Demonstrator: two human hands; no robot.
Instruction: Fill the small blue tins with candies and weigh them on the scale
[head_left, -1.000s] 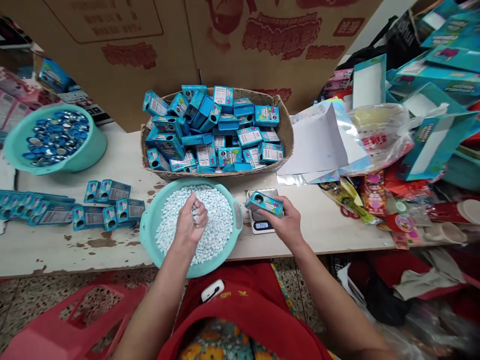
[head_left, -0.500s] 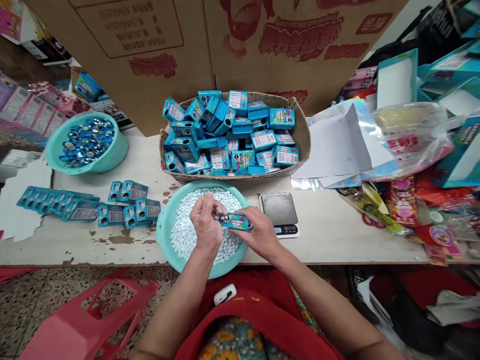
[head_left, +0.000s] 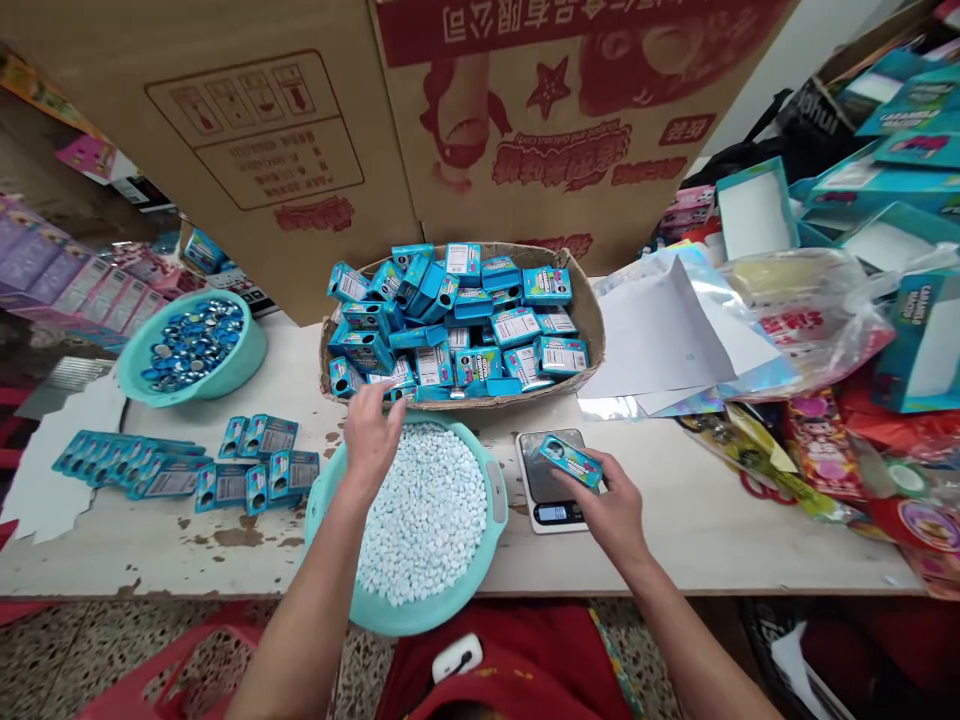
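Note:
My right hand point(head_left: 616, 505) holds a small blue box point(head_left: 571, 461) above the plate of the digital scale point(head_left: 553, 490), thumb and fingers at the box's right end. A dark round opening shows at its left end. My left hand point(head_left: 371, 435) is raised over the far left rim of the turquoise bowl of pale candies point(head_left: 427, 510), fingers apart, close to the front edge of the cardboard tray point(head_left: 480, 400). Many blue boxes point(head_left: 480, 367) are heaped in that tray. Nothing shows in my left hand.
A turquoise bowl point(head_left: 259, 365) of shiny blue and silver pieces stands at the left. Several blue boxes point(head_left: 281, 475) lie in front of it. A large carton point(head_left: 360, 240) rises behind the tray. Papers point(head_left: 652, 330) and a clear plastic bag point(head_left: 810, 300) lie at the right.
My right hand has carried the blue box right, from over the candy bowl to the scale. My left hand has left the box, moved forward and left, and opened. The view has shifted.

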